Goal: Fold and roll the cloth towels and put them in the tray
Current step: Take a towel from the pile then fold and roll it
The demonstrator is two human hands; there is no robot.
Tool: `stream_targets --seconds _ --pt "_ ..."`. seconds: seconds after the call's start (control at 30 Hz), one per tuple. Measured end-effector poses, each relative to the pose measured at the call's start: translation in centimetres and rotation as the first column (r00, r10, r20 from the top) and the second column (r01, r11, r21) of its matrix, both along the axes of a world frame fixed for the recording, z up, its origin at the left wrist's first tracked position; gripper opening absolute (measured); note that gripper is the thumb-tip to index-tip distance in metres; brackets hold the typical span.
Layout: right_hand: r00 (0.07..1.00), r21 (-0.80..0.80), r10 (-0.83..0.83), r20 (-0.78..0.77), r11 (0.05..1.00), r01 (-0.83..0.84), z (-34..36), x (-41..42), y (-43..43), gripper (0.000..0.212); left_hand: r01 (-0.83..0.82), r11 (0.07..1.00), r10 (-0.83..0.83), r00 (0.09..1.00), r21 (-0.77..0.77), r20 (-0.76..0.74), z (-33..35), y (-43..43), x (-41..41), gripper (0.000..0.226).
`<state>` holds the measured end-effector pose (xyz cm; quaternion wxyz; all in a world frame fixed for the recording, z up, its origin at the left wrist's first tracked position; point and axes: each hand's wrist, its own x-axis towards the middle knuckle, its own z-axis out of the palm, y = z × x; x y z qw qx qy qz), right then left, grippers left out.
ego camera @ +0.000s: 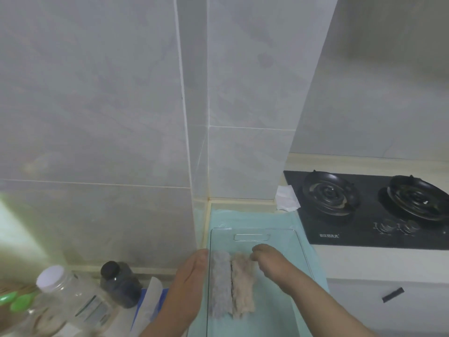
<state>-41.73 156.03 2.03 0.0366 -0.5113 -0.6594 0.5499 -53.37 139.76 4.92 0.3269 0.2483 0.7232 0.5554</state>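
Fingers [258, 251] at far end of beige towel [243, 290]

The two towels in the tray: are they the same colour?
No, the grey towel and the beige towel lie side by side in the clear tray.

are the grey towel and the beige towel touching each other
Touching. The head view shows the grey towel and the beige towel side by side in the tray, long edges meeting, no gap.

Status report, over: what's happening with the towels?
Left hand flat along tray rim. Right hand pinching beige towel, far end. Grey towel beside it, both in tray.
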Motion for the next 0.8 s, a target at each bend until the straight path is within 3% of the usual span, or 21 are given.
stream_targets --seconds 0.07,0.2,0.33,0.43,0.67,0.8 --pt "0.994 -0.017 0.038 -0.1 0.999 -0.04 2.5 0.4 -0.1 0.002 -0.006 0.999 0.006 1.0 0.043 -0.01 0.9 0.0 0.0 0.026" --pt "0.952 0.025 0.038 -0.304 0.999 -0.032 6.7 1.5 -0.8 0.016 -0.049 0.992 0.05 0.999 0.12 0.002 3.0 -0.2 -0.3 0.048" --pt "0.897 0.089 0.1 -0.431 0.994 -0.068 9.9 2.7 -1.1 0.017 -0.164 0.968 0.174 0.984 0.188 -0.034 5.7 -1.1 0.5 0.026" --pt "0.833 0.158 0.204 -0.515 0.977 -0.142 11.6 4.1 -1.3 0.021 -0.245 0.949 0.268 0.959 0.201 -0.096 7.1 -2.6 2.9 0.025" --pt "0.668 0.296 0.509 -0.542 0.86 -0.416 14.2 9.7 -3.3 0.027 -0.468 0.845 0.511 0.85 0.26 -0.129 9.4 -7.3 13.6 0.044" --pt "0.55 0.282 0.611 -0.569 0.774 -0.567 14.7 11.7 -6.9 0.025 -0.599 0.764 0.639 0.753 0.24 -0.154 10.6 -11.9 19.9 0.032"
